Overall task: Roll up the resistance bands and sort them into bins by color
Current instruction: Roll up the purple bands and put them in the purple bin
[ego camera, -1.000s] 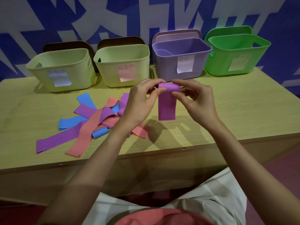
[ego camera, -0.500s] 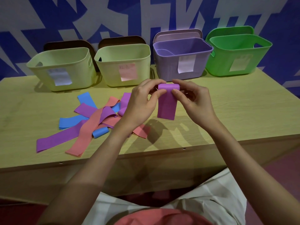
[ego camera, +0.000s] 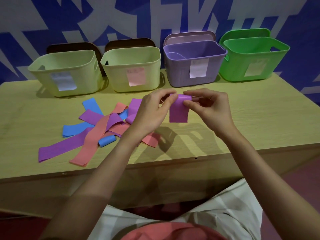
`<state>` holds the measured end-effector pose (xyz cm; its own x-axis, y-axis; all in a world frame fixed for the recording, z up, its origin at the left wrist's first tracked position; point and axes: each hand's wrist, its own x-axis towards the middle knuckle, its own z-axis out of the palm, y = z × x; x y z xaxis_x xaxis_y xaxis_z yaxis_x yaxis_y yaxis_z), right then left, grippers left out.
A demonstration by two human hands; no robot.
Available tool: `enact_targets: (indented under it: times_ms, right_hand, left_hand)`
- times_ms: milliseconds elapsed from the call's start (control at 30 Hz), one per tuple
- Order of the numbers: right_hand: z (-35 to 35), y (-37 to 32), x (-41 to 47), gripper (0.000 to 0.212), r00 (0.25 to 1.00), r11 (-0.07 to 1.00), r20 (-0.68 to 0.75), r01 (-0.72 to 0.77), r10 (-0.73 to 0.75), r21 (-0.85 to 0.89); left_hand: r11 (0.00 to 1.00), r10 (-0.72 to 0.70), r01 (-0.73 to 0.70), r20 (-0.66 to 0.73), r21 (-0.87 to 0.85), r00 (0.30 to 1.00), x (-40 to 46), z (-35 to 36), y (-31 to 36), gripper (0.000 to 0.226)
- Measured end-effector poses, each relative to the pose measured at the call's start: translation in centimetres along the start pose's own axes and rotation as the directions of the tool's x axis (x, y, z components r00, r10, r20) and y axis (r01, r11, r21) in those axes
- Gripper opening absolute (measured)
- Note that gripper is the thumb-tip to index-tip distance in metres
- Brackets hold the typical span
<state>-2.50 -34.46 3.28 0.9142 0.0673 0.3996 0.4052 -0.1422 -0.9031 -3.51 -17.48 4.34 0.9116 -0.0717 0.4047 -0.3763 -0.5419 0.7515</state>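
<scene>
Purple rubber, thin and stretchy: a purple band is held in the air between two bare hands, just above the wooden surface and in front of a row of bins. The left hand and the right hand each have a narrow grip, thumb and fingertips pinching the two ends of a small roll at the band's top edge. The unrolled part hangs straight down, its lower edge free above the surface. Holding it up this way likely lets the hanging weight keep the strip flat while the fingers turn the roll; the rolling looks well along but not finished.

To the left of the hands, on the surface, lies a loose pile of flat bands in purple, salmon pink and blue, crossing over one another. A small blue roll sits at the near side of that pile.

Along the back edge stand four open bins, each with a paper label on its front: two pale yellow bins, a purple bin just behind the hands, and a green bin at far right. The purple bin is probably where this band belongs, which would explain working directly in front of it.
</scene>
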Motion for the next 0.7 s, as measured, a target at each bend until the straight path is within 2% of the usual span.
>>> enact_targets:
  times_ms: [100,200,300,400,467,533,600,700]
  right_hand:
    - [-0.1,0.0,0.0,0.023,0.991,0.979,-0.01,-0.131,0.135,0.158]
    - [0.0,-0.1,0.0,0.021,0.99,0.973,0.004,-0.142,0.143,0.183]
    - [0.5,-0.1,-0.2,0.022,1.0,1.0,-0.025,-0.018,0.018,0.017]
    - [0.3,0.0,-0.3,0.022,0.98,0.96,-0.017,0.188,-0.196,-0.205]
    - [0.2,0.2,-0.4,0.022,0.957,0.92,0.019,0.285,-0.29,-0.27]
    - [0.3,0.5,-0.5,0.02,0.945,0.895,0.058,0.323,-0.321,-0.306]
    - [0.3,0.7,-0.5,0.019,0.954,0.904,0.069,0.299,-0.292,-0.306]
    - [0.1,0.8,-0.3,0.019,0.991,0.97,0.016,0.135,-0.135,-0.204]
  left_hand:
    - [0.996,0.086,-0.086,-0.035,0.0,0.996,-0.1,-0.1,0.1,0.024]
    - [0.995,0.096,-0.095,-0.034,0.029,0.995,0.0,0.0,-0.2,0.021]
    - [0.997,0.057,-0.055,-0.031,0.047,0.998,0.1,0.3,-0.2,0.021]
    - [0.999,-0.028,0.027,-0.02,-0.024,0.999,0.3,0.5,-0.2,0.023]
    - [0.994,-0.08,0.079,-0.006,-0.069,0.997,0.4,0.7,-0.5,0.035]
    - [0.991,-0.091,0.089,-0.017,-0.1,0.996,0.4,0.8,-0.5,0.051]
    - [0.988,-0.107,0.106,-0.009,-0.111,0.994,0.4,1.0,-0.7,0.056]
    - [0.994,-0.106,0.106,0.01,-0.03,0.994,0.1,1.0,-0.8,0.047]
